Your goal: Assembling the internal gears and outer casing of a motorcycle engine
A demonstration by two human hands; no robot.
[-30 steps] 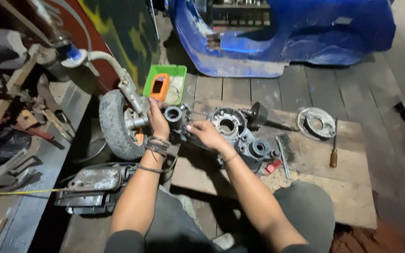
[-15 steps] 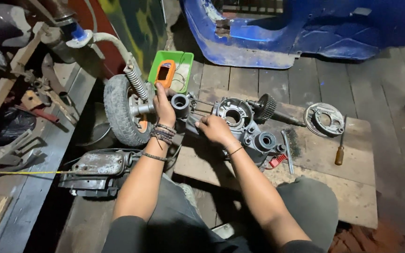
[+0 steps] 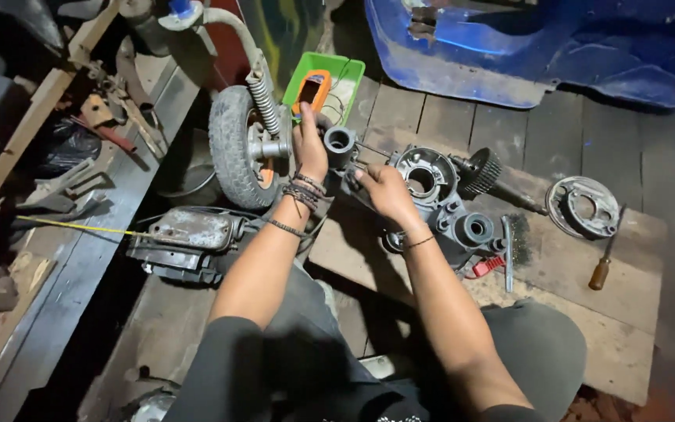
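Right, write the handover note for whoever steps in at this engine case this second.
Left hand: raised by the small wheel and its coil spring, fingers near the grey cylindrical port; grip not clear.
Right hand: resting on the left side of the engine case, fingers curled on its edge.
Around it: case lies on a wooden board; round brake plate and wooden-handled screwdriver to the right; green tray behind; a metal casing on the floor, left.
Done: case is open, parts laid out.
Left: cannot tell from this view.
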